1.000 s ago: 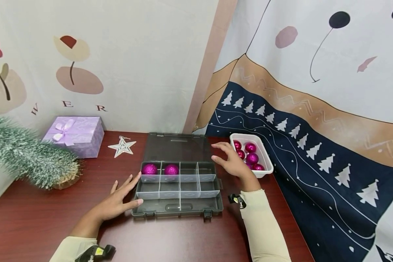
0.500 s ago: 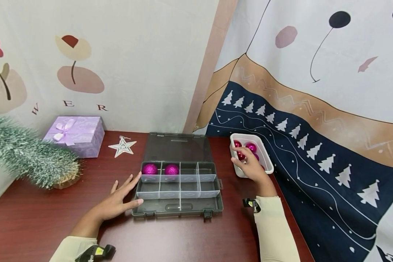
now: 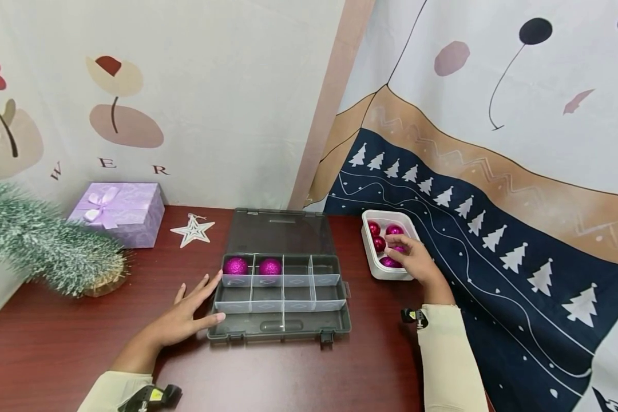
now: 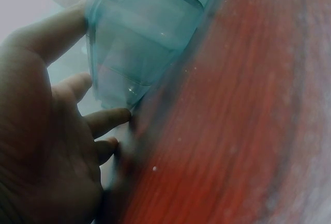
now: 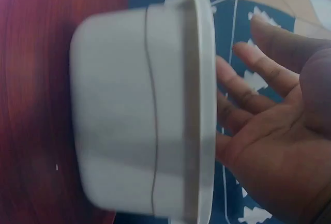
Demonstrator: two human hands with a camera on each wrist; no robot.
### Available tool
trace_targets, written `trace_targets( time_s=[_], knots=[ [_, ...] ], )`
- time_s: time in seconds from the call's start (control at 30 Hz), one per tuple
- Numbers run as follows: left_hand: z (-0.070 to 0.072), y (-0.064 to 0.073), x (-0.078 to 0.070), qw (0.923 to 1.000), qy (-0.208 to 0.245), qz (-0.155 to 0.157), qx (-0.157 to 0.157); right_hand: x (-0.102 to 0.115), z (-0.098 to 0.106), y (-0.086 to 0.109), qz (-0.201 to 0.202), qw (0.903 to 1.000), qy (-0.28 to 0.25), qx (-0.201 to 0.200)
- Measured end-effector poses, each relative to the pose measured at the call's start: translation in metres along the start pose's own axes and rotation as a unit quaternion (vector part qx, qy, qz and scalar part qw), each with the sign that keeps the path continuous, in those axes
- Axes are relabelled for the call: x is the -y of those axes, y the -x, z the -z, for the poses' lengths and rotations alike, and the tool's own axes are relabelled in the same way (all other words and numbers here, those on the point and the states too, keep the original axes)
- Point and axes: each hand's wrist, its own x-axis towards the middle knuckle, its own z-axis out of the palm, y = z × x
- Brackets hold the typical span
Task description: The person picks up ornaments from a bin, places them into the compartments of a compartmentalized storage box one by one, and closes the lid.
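A grey translucent compartment box [image 3: 278, 321] lies on the table with its lid [image 3: 280, 232] folded back. Two glittery magenta balls [image 3: 236, 266] sit in separate compartments of its back row. My left hand [image 3: 177, 320] rests at the box's left side, fingers spread, thumb touching the near part of that edge. My right hand [image 3: 417, 260] is over the right part of a white tub [image 3: 373, 266], fingers reaching in above several red and magenta ball ornaments [image 3: 379, 244]. In the right wrist view the tub wall [image 5: 124, 115] hides the fingertips of the right hand [image 5: 274, 115].
A white star ornament [image 3: 193, 230] lies behind and left of the box. Farther left stand a lilac gift box [image 3: 121, 214] and a frosted artificial tree [image 3: 56, 246] with a wooden base. Printed cloths hang behind and along the right side of the table.
My right hand has moved right from beside the tub, across its left rim, to over its right part. My left hand and the compartment box have stayed in place.
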Motion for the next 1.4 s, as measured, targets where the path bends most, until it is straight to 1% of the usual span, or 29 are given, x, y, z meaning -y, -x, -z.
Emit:
trace_targets(
  time_s=[0.2,0.33,0.43,0.57,0.73,0.97,1.2,1.4],
  knots=[
    [-0.001,0.0,0.002,1.0,0.0,-0.001,-0.001,-0.011,0.011,-0.007,-0.019,0.9995,0.002,0.026],
    [-0.001,0.0,0.002,1.0,0.0,-0.002,-0.002,-0.015,0.016,-0.012,-0.009,0.9984,0.005,0.056],
    [-0.001,0.0,0.002,1.0,0.0,-0.001,-0.001,-0.017,0.018,-0.015,0.006,0.9968,0.021,0.077],
    [-0.001,-0.001,0.002,1.0,-0.001,0.0,-0.001,-0.019,0.02,-0.019,0.001,0.9941,0.058,0.092],
    [-0.001,-0.002,0.001,1.0,-0.002,-0.003,0.0,-0.021,0.021,-0.021,-0.024,0.991,0.08,0.105],
    [0.0,-0.001,0.001,1.0,-0.003,-0.002,-0.001,-0.023,0.022,-0.023,-0.017,0.9881,0.08,0.13],
    [0.0,0.001,0.0,1.0,-0.007,-0.002,-0.003,-0.024,0.024,-0.027,-0.036,0.9837,0.094,0.149],
    [-0.001,0.0,0.001,0.9999,-0.012,-0.004,-0.005,-0.024,0.022,-0.029,-0.041,0.9805,0.114,0.155]
  ],
)
